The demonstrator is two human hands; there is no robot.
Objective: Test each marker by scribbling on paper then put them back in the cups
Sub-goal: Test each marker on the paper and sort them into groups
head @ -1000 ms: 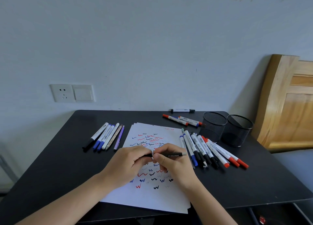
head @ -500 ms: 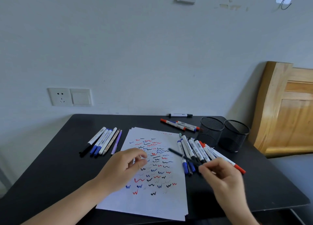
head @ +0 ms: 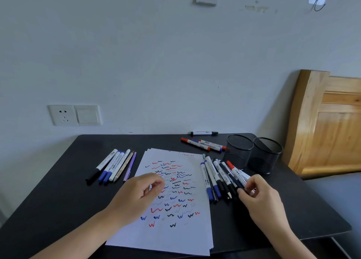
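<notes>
Black table; white paper covered in red, blue and black squiggles; two cups of black mesh; markers white-barrelled with blue, black or red caps; one pen lilac; pale grey wall, white socket, honey-brown grained wood board

— Where is the left hand?
— Its forearm comes in from the lower left. The palm faces down, the fingers are loosely curled, and the thumb is near the forefinger tip.
— And the right hand?
— It's well apart from the left, forearm coming in from the lower right. The fingers curl in at the near ends of the markers. I can't tell whether they grip one.
</notes>
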